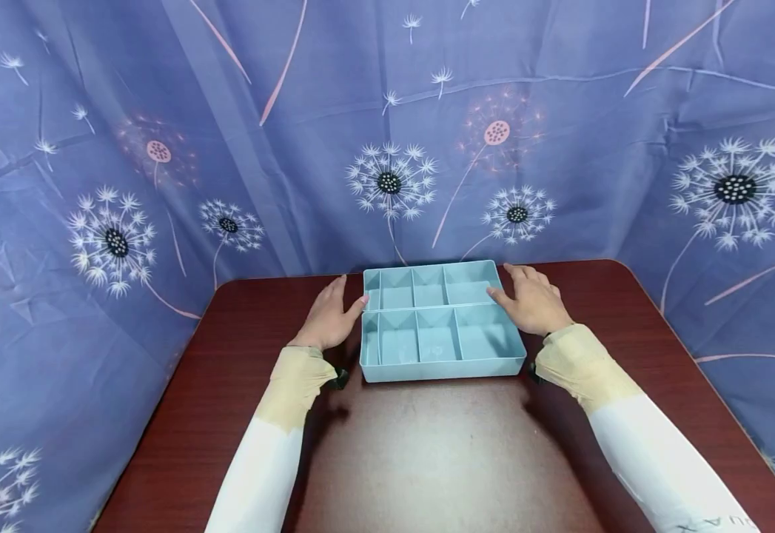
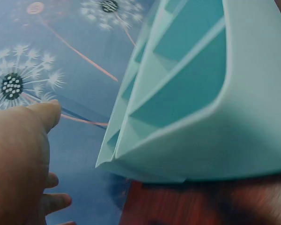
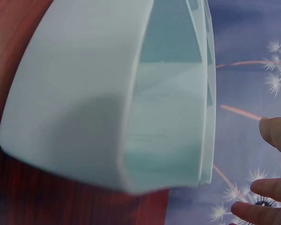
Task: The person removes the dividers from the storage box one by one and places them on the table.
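Tray of pale blue plastic (image 1: 443,371), rectangular, with two rows of open compartments, sits on a reddish-brown wood-grain table (image 1: 440,474) near its far edge, before a blue curtain printed with dandelions (image 1: 320,111). A person's left hand (image 1: 327,314) and right hand (image 1: 534,302) flank it, each thumb spread away from extended fingers, gripping nothing. Whether either thumb touches the tray, I cannot tell.

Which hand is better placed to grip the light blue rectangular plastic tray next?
Right hand, probably: in the head view its thumb overlaps the tray, while the left hand reaches only the edge.
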Action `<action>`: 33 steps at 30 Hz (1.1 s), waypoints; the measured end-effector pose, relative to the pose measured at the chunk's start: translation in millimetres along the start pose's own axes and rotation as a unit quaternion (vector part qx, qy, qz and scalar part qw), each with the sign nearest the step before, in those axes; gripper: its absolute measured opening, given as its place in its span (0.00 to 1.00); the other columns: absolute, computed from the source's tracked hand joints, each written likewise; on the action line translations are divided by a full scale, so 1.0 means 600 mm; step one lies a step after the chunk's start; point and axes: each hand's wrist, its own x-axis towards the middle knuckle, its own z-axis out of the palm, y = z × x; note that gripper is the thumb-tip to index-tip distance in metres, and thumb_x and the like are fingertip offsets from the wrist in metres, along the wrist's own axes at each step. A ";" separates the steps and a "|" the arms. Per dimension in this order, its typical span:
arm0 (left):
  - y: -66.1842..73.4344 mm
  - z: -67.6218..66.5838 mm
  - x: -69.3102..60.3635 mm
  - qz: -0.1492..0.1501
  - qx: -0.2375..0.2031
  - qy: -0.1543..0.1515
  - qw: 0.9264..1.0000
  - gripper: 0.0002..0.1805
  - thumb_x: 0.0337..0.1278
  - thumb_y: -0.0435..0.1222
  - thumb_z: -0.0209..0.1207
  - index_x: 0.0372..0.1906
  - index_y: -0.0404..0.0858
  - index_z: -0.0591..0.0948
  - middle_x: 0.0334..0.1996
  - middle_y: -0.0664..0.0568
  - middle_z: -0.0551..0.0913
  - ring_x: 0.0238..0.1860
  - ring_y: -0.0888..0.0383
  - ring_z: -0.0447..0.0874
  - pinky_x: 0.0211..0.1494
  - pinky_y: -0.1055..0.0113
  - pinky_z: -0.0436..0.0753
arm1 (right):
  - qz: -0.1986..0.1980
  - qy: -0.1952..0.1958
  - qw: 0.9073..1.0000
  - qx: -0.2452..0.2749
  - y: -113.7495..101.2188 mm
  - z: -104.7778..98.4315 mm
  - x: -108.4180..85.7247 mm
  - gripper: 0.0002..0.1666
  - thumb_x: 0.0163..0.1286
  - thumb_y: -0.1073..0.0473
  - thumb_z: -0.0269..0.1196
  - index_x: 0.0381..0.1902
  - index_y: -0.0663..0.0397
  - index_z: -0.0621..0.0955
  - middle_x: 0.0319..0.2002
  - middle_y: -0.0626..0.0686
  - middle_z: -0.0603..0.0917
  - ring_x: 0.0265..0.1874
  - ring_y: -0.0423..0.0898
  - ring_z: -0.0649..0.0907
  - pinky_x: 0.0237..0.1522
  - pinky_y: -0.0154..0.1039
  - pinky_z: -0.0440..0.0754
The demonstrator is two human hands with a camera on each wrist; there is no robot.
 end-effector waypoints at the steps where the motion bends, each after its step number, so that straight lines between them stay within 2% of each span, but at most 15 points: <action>1: 0.000 0.002 -0.003 0.000 -0.019 -0.005 1.000 0.48 0.75 0.65 0.40 0.86 0.42 0.42 0.85 0.43 0.44 0.85 0.41 0.40 0.84 0.42 0.49 | -0.003 0.000 1.000 0.002 -0.003 0.000 -0.002 0.51 0.78 0.32 0.49 0.82 0.61 0.55 0.78 0.71 0.58 0.76 0.73 0.56 0.70 0.75 0.55; 4: -0.003 0.008 -0.015 -0.008 -0.069 -0.017 0.997 0.47 0.76 0.64 0.41 0.86 0.46 0.40 0.85 0.43 0.43 0.85 0.42 0.40 0.83 0.41 0.52 | -0.016 0.005 1.000 0.007 -0.010 0.002 -0.006 0.49 0.78 0.32 0.50 0.82 0.61 0.57 0.77 0.71 0.62 0.75 0.72 0.60 0.69 0.74 0.58; 7: -0.006 0.018 -0.024 -0.018 -0.099 -0.021 0.995 0.46 0.77 0.62 0.43 0.86 0.49 0.39 0.85 0.43 0.42 0.85 0.42 0.40 0.82 0.41 0.53 | -0.024 0.009 1.000 0.013 -0.020 0.004 -0.008 0.49 0.79 0.34 0.51 0.81 0.63 0.59 0.75 0.71 0.65 0.74 0.72 0.63 0.68 0.74 0.60; 10: -0.009 0.029 -0.031 -0.021 -0.125 -0.021 0.992 0.45 0.77 0.57 0.46 0.86 0.49 0.39 0.85 0.42 0.42 0.84 0.42 0.42 0.82 0.41 0.54 | -0.027 0.006 0.999 0.019 -0.033 0.008 -0.012 0.47 0.79 0.36 0.52 0.80 0.63 0.60 0.73 0.69 0.69 0.70 0.69 0.70 0.66 0.71 0.67; 14: -0.009 0.044 -0.036 -0.022 -0.157 -0.020 0.987 0.44 0.77 0.51 0.48 0.86 0.48 0.40 0.85 0.41 0.44 0.83 0.41 0.47 0.82 0.42 0.56 | -0.028 -0.005 0.999 0.031 -0.052 0.019 -0.017 0.43 0.79 0.39 0.54 0.79 0.61 0.63 0.64 0.65 0.80 0.57 0.63 0.83 0.55 0.64 0.79; 17: -0.008 0.057 -0.037 -0.023 -0.170 -0.023 0.985 0.43 0.76 0.47 0.48 0.86 0.47 0.41 0.85 0.41 0.44 0.83 0.42 0.49 0.82 0.43 0.57 | -0.026 -0.012 0.999 0.041 -0.061 0.032 -0.021 0.40 0.78 0.41 0.56 0.77 0.60 0.66 0.56 0.61 0.86 0.46 0.56 0.87 0.47 0.57 0.83; 21: -0.009 0.074 -0.033 -0.020 -0.192 -0.027 0.981 0.43 0.75 0.41 0.48 0.86 0.45 0.42 0.85 0.41 0.44 0.82 0.42 0.52 0.81 0.44 0.57 | -0.025 -0.018 0.999 0.045 -0.069 0.053 -0.024 0.37 0.78 0.42 0.56 0.74 0.61 0.69 0.50 0.58 0.88 0.35 0.48 0.87 0.39 0.50 0.83; 25: -0.010 0.087 -0.031 -0.016 -0.223 -0.030 0.974 0.43 0.75 0.38 0.48 0.86 0.46 0.41 0.85 0.43 0.42 0.84 0.44 0.46 0.82 0.44 0.55 | -0.018 -0.025 0.998 0.051 -0.077 0.069 -0.028 0.36 0.78 0.43 0.57 0.73 0.61 0.70 0.45 0.55 0.88 0.27 0.44 0.82 0.33 0.45 0.79; 28: -0.011 0.095 -0.029 -0.012 -0.245 -0.034 0.969 0.44 0.75 0.37 0.48 0.86 0.48 0.40 0.85 0.44 0.40 0.85 0.45 0.40 0.83 0.44 0.53 | -0.010 -0.034 0.998 0.054 -0.083 0.078 -0.030 0.35 0.78 0.43 0.57 0.72 0.60 0.70 0.42 0.53 0.87 0.24 0.44 0.80 0.31 0.42 0.77; 33: -0.018 0.111 -0.025 -0.009 -0.282 -0.028 0.959 0.48 0.69 0.33 0.50 0.86 0.52 0.38 0.86 0.47 0.38 0.85 0.47 0.37 0.83 0.44 0.51 | -0.013 -0.029 0.998 0.046 -0.090 0.088 -0.030 0.32 0.77 0.44 0.58 0.68 0.61 0.71 0.35 0.51 0.85 0.22 0.43 0.79 0.31 0.42 0.75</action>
